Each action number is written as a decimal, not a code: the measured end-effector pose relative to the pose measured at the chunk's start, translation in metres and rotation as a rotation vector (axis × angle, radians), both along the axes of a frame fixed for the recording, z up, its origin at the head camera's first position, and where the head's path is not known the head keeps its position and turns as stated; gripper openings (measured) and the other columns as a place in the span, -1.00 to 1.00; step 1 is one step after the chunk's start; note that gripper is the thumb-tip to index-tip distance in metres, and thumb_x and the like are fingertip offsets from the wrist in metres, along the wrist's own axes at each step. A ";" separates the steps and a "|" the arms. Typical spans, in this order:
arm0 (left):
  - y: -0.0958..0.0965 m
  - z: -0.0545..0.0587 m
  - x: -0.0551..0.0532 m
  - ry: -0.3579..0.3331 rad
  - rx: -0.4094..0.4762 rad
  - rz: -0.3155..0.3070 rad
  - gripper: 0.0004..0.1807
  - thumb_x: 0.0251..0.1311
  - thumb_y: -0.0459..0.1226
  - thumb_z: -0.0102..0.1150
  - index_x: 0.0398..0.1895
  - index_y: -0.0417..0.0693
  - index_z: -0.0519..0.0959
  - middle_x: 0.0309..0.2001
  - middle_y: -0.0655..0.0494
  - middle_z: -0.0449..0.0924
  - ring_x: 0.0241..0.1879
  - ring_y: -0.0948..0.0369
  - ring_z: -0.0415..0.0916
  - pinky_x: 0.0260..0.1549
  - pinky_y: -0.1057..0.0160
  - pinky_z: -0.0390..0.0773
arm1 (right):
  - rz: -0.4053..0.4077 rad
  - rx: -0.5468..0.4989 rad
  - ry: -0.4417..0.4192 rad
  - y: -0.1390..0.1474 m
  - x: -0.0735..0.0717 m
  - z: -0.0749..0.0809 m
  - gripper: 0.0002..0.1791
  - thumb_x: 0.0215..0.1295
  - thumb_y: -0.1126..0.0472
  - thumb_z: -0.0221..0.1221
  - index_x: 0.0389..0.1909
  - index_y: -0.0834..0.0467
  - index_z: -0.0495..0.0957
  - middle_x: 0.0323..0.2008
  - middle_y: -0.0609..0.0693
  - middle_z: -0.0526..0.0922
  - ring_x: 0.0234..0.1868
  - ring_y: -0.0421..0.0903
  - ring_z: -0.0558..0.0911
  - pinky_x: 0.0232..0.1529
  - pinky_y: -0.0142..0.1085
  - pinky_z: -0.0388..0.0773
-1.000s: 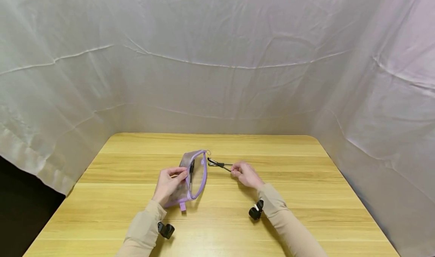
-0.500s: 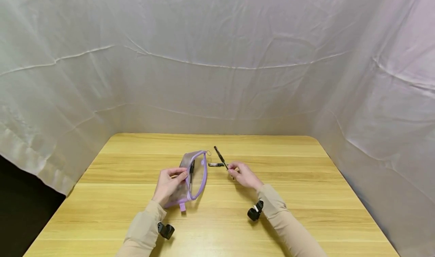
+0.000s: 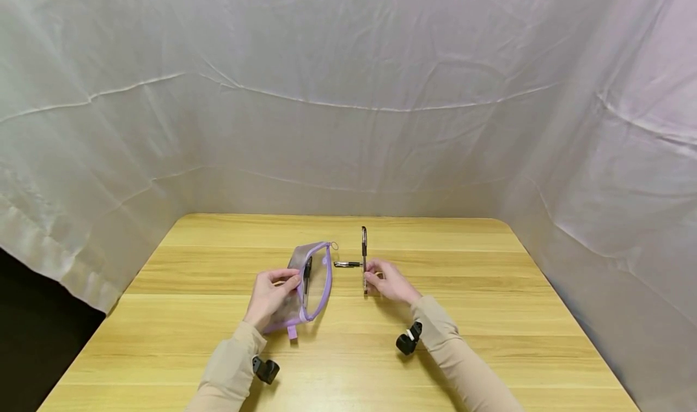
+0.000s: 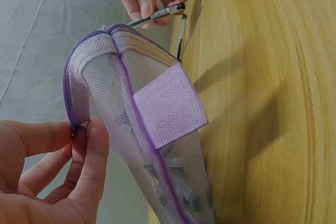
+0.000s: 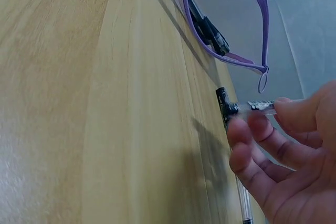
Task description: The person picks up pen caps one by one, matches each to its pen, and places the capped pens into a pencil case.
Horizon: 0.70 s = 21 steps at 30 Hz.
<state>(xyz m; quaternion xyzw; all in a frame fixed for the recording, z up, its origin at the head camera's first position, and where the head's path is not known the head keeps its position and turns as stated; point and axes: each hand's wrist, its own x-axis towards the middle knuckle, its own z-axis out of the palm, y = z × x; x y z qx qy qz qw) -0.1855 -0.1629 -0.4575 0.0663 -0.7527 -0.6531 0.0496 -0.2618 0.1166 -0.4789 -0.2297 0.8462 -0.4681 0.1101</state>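
My left hand (image 3: 274, 291) pinches the rim of a purple-edged mesh pencil pouch (image 3: 329, 284), whose zipped mouth gapes to the right. Inside it lies a black pen (image 3: 307, 274); the right wrist view shows dark pens (image 5: 210, 32) within the mouth. Between thumb and fingertips, my right hand (image 3: 393, 282) holds a clear-barrelled pen (image 3: 364, 242), its black cap end pointing away from me in the head view. A second capped pen (image 3: 345, 264) lies on the table beneath it, its right end hidden by the right hand.
A wood-grain table (image 3: 348, 369) spreads around both hands. Grey-white curtains (image 3: 348, 146) hang behind it and at the sides. Small black cameras (image 3: 408, 339) are strapped to both wrists. A purple fabric tab (image 4: 170, 107) sticks out from the pouch's near end.
The pen in my right hand has swung from pointing left, alongside the lying pen, to pointing away from me. The left hand and pouch have stayed almost still.
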 end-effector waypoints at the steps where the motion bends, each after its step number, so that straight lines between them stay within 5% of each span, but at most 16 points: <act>1: 0.000 0.000 0.000 -0.001 0.002 0.000 -0.77 0.26 -0.47 0.25 -0.06 -0.43 0.67 -0.18 -0.19 0.70 -0.33 0.32 0.57 -0.27 0.33 0.73 | 0.005 -0.003 -0.003 0.000 0.000 0.000 -0.76 0.49 0.34 0.03 0.02 0.43 0.43 -0.21 0.23 0.62 -0.36 -0.10 0.64 -0.36 -0.32 0.66; 11: 0.000 0.003 0.002 -0.009 0.014 -0.003 -0.77 0.27 -0.46 0.25 -0.06 -0.44 0.67 -0.19 -0.14 0.71 -0.34 0.33 0.57 -0.28 0.35 0.71 | 0.004 -0.198 -0.249 -0.001 0.001 0.003 -0.48 0.47 0.41 0.00 0.35 0.44 0.09 0.04 0.45 0.50 -0.41 -0.08 0.71 -0.21 -0.14 0.77; 21: 0.000 0.003 0.002 -0.009 0.007 0.000 -0.77 0.27 -0.46 0.25 -0.05 -0.44 0.67 -0.17 -0.19 0.71 -0.33 0.33 0.57 -0.27 0.34 0.72 | 0.018 -0.273 -0.349 -0.006 0.004 0.006 -0.44 0.49 0.39 -0.01 0.40 0.41 0.06 0.20 0.54 0.39 -0.40 -0.08 0.74 -0.17 -0.14 0.77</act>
